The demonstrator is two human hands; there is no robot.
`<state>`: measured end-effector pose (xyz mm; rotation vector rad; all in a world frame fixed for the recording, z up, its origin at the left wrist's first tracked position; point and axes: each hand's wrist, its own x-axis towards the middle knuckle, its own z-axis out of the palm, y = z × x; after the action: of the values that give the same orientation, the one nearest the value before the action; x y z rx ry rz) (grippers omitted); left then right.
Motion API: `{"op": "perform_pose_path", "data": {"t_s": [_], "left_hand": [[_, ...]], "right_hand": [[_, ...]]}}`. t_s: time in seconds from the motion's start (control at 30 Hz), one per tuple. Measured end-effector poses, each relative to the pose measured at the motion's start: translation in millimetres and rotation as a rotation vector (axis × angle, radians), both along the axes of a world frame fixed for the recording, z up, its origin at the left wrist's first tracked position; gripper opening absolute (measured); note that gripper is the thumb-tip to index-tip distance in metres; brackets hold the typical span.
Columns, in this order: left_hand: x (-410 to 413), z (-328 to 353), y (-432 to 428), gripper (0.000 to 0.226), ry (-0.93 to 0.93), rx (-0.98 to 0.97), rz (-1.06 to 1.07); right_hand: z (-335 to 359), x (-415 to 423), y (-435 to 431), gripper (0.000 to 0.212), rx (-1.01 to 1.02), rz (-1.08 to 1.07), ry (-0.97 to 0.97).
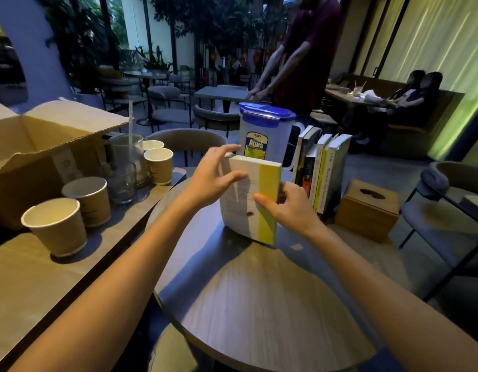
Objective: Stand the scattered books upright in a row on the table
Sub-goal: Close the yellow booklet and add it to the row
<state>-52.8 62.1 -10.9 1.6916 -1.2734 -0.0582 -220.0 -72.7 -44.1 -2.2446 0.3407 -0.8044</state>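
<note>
books already stand in a row by the wooden box, while one white and yellow book stands apart on the round table. the right hand pinches its spine edge; the left hand steadies the top, fingers spread. the person would do best to keep it vertical, slide it rightward until it touches the row, then release it.

left hand fingers spread, right hand gripping

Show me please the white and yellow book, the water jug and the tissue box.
white and yellow book (252,200): head view, front cover
water jug (264,124): head view, body
tissue box (366,210): head view, front side
</note>
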Motion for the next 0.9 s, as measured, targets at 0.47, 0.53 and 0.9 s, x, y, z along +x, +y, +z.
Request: {"op": "perform_pose_path", "data": {"t_s": [0.47,0.53,0.9], "left_hand": [[-50.3,-29.7,-22.3,0.072,0.046,-0.171,0.072],[-66.4,-35.2,-19.6,0.087,0.135,-0.166,-0.083],[-88.6,-29.4,-10.6,0.08,0.198,-0.201,-0.24]], "right_hand": [[11.1,-23.7,-5.3,0.02,-0.281,-0.126,-0.203],[16.8,-25.6,-1.7,0.034,-0.301,-0.097,-0.207],[51.9,-39.6,-14.6,0.052,-0.305,0.102,0.028]]}}
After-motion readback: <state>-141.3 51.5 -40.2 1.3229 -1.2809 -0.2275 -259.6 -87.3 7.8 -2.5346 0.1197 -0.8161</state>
